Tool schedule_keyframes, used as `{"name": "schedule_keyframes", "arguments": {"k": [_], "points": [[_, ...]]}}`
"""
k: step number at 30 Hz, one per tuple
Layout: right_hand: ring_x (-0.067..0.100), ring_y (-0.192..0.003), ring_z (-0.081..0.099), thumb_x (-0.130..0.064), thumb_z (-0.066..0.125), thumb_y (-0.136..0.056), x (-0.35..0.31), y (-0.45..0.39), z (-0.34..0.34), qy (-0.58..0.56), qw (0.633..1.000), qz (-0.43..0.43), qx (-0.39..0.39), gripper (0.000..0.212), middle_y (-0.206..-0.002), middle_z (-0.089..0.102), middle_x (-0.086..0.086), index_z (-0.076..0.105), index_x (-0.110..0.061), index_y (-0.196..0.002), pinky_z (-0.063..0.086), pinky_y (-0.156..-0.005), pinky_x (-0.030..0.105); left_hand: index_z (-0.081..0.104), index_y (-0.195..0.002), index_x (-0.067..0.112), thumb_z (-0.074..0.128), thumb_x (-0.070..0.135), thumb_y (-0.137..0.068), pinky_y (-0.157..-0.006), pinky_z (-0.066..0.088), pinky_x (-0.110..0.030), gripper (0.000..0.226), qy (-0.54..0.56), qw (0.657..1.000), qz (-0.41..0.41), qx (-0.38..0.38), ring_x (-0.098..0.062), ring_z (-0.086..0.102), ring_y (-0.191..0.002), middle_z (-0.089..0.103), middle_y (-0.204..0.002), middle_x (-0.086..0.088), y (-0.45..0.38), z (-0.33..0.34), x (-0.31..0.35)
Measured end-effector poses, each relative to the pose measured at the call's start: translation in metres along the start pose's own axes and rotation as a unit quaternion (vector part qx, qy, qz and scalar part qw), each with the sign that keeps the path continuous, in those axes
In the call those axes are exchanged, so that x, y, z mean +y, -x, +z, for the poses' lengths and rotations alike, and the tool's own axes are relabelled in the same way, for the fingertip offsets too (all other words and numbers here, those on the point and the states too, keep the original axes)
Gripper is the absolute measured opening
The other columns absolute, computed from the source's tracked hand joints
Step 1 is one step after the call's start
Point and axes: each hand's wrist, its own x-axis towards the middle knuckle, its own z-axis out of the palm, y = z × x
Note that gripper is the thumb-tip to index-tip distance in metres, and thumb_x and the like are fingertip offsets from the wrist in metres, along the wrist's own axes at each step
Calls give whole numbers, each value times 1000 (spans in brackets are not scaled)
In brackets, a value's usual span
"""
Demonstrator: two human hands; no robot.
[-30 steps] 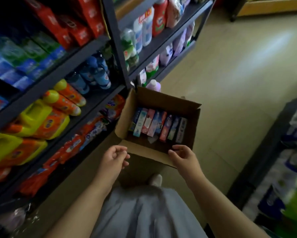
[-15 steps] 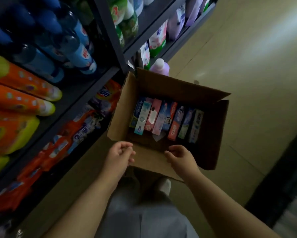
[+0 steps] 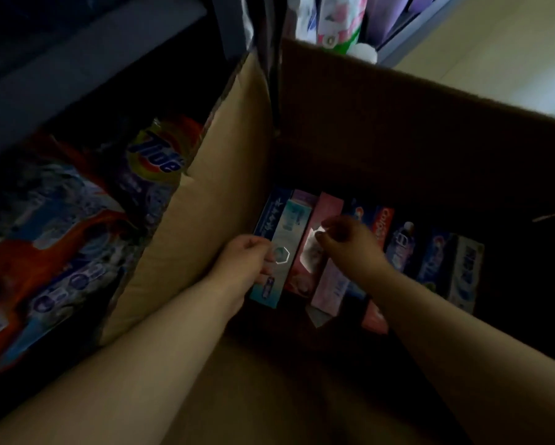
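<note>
Left hand (image 3: 245,263) gripping teal carton (image 3: 290,232), cardboard box (image 3: 212,220) holding toothpaste cartons (image 3: 436,261)

Inside the cardboard box (image 3: 398,139) a row of toothpaste cartons (image 3: 436,261) lies side by side. The left hand (image 3: 245,263) grips the teal carton (image 3: 289,239) near the row's left end. The right hand (image 3: 350,244) hangs with curled fingers over the pink carton (image 3: 325,215) just beside it — contact unclear. Tide bags (image 3: 155,159) lie on the shelf at left.

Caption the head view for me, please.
Left hand grips a teal carton in the box; right hand over pink carton.
</note>
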Motion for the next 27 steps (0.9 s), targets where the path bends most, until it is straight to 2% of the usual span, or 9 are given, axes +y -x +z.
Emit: {"name": "schedule_keyframes", "arguments": {"k": [4, 6, 9, 12, 14, 18, 22, 25, 27], "points": [[15, -97, 60, -19, 57, -94, 12, -39, 13, 1, 998, -62, 17, 26, -107, 62, 0, 57, -15, -120, 49, -72, 20, 58, -105, 14, 49, 14, -96, -62, 41, -25, 13, -17, 1000, 6, 19, -13, 52, -74, 59, -91, -5, -33, 7, -36], [15, -96, 63, -18, 57, -95, 20, -40, 17, -32, 997, -75, 11, 18, -107, 64, 1, 58, -19, -113, 48, -67, 16, 56, -113, 12, 52, 14, -95, -62, 40, -24, 19, -36, 999, 8, 30, -11, 52, -77, 57, -95, -4, -36, 9, -56], [16, -91, 67, -17, 57, -95, 34, -29, 16, -82, 993, -90, 10, 10, -100, 68, 2, 59, -24, -101, 53, -69, 21, 47, -129, 9, 56, 17, -95, -83, 45, -26, 37, -117, 992, 25, 26, -17, 55, -101, 54, -115, -5, -40, 11, -71], [2, -87, 62, -21, 57, -96, 45, -8, 6, -95, 992, -80, 29, 10, -97, 64, -8, 59, -30, -97, 47, -62, 9, 40, -139, 9, 56, 23, -95, -102, 43, -34, 48, -150, 989, 8, 2, -26, 53, -120, 52, -134, -8, -44, 15, -66], [-1, -86, 60, -22, 56, -96, 53, 5, 0, -103, 992, -65, 42, 9, -98, 64, -9, 60, -29, -99, 45, -59, 7, 38, -142, 12, 53, 24, -97, -107, 37, -32, 49, -150, 988, -9, -45, -24, 49, -125, 50, -139, -7, -43, 19, -66], [4, -91, 62, -21, 55, -96, 64, 20, -1, -112, 990, -68, 50, 15, -99, 65, -9, 59, -36, -91, 50, -70, 17, 43, -137, 10, 56, 16, -95, -92, 39, -26, 44, -120, 992, -17, -42, -18, 52, -111, 54, -133, -8, -42, 18, -72], [3, -90, 63, -16, 56, -96, 65, 26, 8, -122, 989, -72, 38, 21, -99, 66, -8, 59, -35, -89, 48, -69, 11, 49, -131, 3, 65, 16, -90, -88, 47, -29, 47, -91, 994, -44, -34, -21, 60, -101, 62, -121, -13, -44, 11, -69], [2, -86, 63, -15, 56, -95, 61, 27, 12, -119, 990, -70, 20, 19, -96, 67, -7, 60, -33, -89, 48, -68, 9, 54, -127, 0, 58, 16, -95, -70, 48, -23, 36, -98, 992, -47, -58, -14, 61, -80, 64, -105, -11, -40, 10, -63], [-4, -79, 63, -16, 56, -96, 58, 28, 13, -115, 991, -68, 7, 14, -93, 67, -7, 61, -30, -93, 48, -65, 7, 54, -125, 4, 53, 20, -97, -72, 48, -25, 33, -79, 993, -51, -69, -14, 61, -81, 66, -104, -9, -37, 9, -59]]}}
